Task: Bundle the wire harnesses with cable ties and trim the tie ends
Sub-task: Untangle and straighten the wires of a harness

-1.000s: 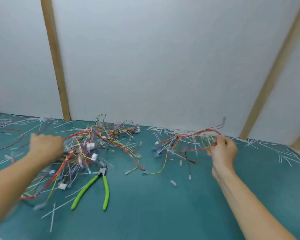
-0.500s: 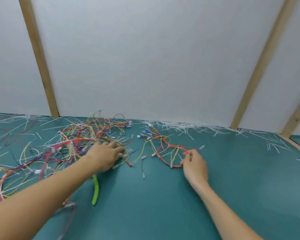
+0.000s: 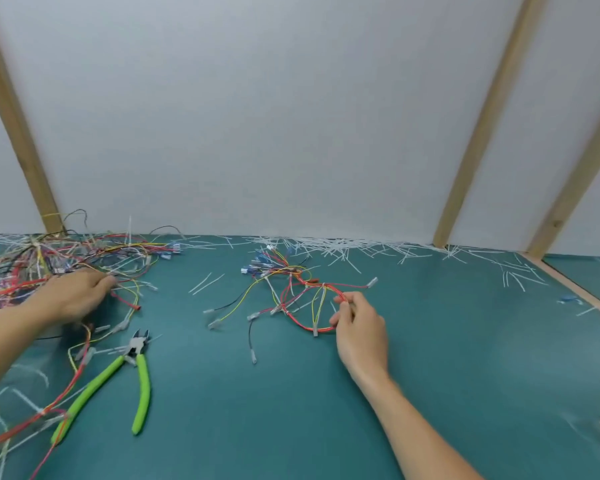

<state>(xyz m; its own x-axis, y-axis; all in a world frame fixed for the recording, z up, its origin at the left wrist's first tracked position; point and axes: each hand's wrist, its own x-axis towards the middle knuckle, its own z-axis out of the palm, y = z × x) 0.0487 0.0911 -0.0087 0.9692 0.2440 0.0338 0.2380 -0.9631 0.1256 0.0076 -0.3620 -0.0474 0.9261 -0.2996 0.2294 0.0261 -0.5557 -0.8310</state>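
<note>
since half a second ago your left hand (image 3: pixel 71 297) has slid back to the left, uncovering the green-handled flush cutters (image 3: pixel 118 382) it was hiding, while your right hand (image 3: pixel 359 329) has stayed at the same small harness. that small looped harness of red, yellow and white wires with clear terminal ends (image 3: pixel 297 299) lies on the teal mat (image 3: pixel 465 358) near the middle, and your right thumb and forefinger pinch its red loop at the right edge. your left hand rests palm down on the near edge of the big tangled pile of multicoloured wire harnesses (image 3: pixel 49 268) at the left; its fingers are blurred, so you cannot tell whether they grasp a wire or only press on it. the cutters lie flat in front of that pile, handles spread apart, tip pointing away from you, with loose red and yellow wires crossing the left handle. white trimmed cable-tie offcuts (image 3: pixel 340 247) litter the mat along the foot of the white wall (image 3: pixel 291 116), which is braced by slanted wooden battens (image 3: pixel 482 126).
</note>
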